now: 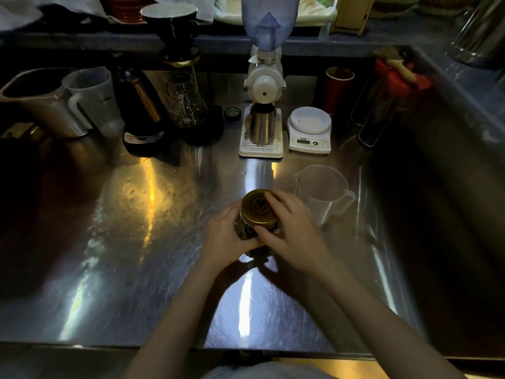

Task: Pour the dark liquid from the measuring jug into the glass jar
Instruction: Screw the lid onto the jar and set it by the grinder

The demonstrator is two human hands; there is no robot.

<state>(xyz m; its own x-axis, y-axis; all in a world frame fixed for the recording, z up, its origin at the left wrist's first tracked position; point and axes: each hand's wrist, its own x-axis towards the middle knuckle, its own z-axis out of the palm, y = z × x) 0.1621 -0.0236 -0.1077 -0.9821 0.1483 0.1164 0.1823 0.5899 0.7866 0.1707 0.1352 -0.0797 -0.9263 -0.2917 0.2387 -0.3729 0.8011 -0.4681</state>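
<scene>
Head view, as I read it from left to right: my left hand [226, 236] wraps the side of the glass jar [255, 228], which stands near the middle of the steel tabletop [136, 242]. My right hand [289, 228] is clamped over the jar's gold lid [258, 205]. Just to the right stands the clear measuring jug [325, 195], upright and untouched.

Coffee preparation station in a café kitchen: stainless-steel counter [136, 269]; coffee grinder [263, 86] at its rear, digital scale [309, 129] just right, glass server [185, 101] left.
</scene>
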